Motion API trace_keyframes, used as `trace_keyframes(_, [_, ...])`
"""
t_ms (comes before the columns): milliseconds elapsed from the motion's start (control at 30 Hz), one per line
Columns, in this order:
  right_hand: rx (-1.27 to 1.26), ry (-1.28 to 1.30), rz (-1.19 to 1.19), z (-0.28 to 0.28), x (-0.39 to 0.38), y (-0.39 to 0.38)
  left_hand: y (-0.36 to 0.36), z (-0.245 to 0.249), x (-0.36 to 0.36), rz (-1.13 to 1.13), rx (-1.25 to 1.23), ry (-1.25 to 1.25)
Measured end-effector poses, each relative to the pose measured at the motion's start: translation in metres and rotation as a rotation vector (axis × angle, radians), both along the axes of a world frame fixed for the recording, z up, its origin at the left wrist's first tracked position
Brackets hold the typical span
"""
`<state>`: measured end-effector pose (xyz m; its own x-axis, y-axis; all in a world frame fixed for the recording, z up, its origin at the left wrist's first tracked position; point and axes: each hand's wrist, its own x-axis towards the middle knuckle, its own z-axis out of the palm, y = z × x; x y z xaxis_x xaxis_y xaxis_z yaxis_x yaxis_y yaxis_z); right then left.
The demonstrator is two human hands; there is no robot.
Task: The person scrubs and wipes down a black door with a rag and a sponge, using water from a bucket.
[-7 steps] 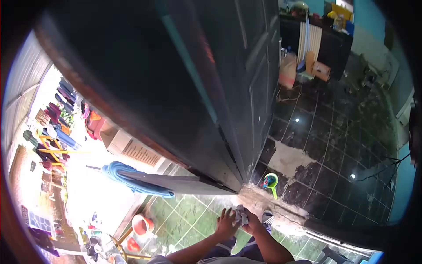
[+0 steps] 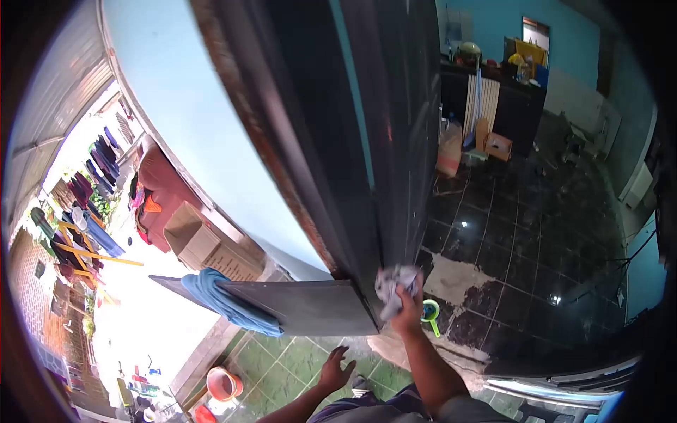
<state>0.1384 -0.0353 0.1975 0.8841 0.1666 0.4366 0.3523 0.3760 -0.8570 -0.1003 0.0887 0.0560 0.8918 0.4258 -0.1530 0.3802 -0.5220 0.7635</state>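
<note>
My right hand (image 2: 407,310) is closed around a crumpled grey cloth (image 2: 397,287) and holds it up against the lower part of the dark door (image 2: 405,176). Whether the cloth presses on the wood is hard to make out. Lower and to the left, my left hand (image 2: 337,368) hangs over the green floor tiles with its fingers apart and nothing in it. Between the hands and the yard is a low dark panel (image 2: 317,307), with a blue towel (image 2: 229,303) draped over it.
A green dipper (image 2: 431,315) lies on the dark tiles just past the worn threshold (image 2: 451,345). An orange bucket (image 2: 224,384) stands on the green tiles at lower left. Beyond the panel is an open cardboard box (image 2: 194,240). Clothes (image 2: 106,158) hang outside.
Both hands were together on the cloth. Now the right hand has carried it up to the door, and the left has let go and dropped away. The view has shifted too.
</note>
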Motion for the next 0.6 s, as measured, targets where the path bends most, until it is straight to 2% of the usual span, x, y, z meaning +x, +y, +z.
trace_keyframes(33, [0.318,0.052,0.035,0.059,0.010,0.020,0.014,-0.002,-0.014,0.007,0.016,0.033])
trace_keyframes(67, [0.361,-0.097,-0.019,0.106,0.019,0.030,0.022,-0.008,-0.025,0.017,0.020,0.062])
trace_keyframes(133, [0.234,-0.545,-0.367,0.169,0.037,0.058,0.034,-0.011,-0.047,0.042,0.054,0.097])
trace_keyframes(167, [0.027,-0.700,-0.368,0.184,0.040,0.062,0.038,-0.012,-0.057,0.057,0.072,0.118])
trace_keyframes(200, [-0.180,-0.853,-0.375,0.197,0.041,0.068,0.043,-0.018,-0.065,0.062,0.080,0.095])
trace_keyframes(233, [-0.145,-0.845,-0.394,0.187,0.035,0.083,0.046,-0.021,-0.069,0.095,0.079,0.086])
trace_keyframes(333, [-0.222,-0.836,-0.323,0.100,0.022,0.078,0.052,-0.023,-0.081,0.232,0.000,0.057])
trace_keyframes(367, [-0.273,-0.833,-0.299,0.087,0.021,0.079,0.054,-0.048,-0.091,0.225,-0.032,-0.078])
trace_keyframes(400, [-0.277,-0.850,-0.332,0.102,0.027,0.080,0.056,-0.055,-0.092,0.262,-0.111,-0.041])
trace_keyframes(467, [-0.297,-0.876,-0.392,0.137,0.024,0.072,0.056,-0.062,-0.086,0.290,-0.111,-0.019])
trace_keyframes(533, [-0.296,-0.993,-0.449,0.194,0.038,0.085,0.054,-0.065,-0.082,0.319,-0.114,0.013])
trace_keyframes(600, [-0.357,-1.131,-0.568,0.246,0.046,0.100,0.046,-0.002,-0.067,0.317,-0.106,0.064])
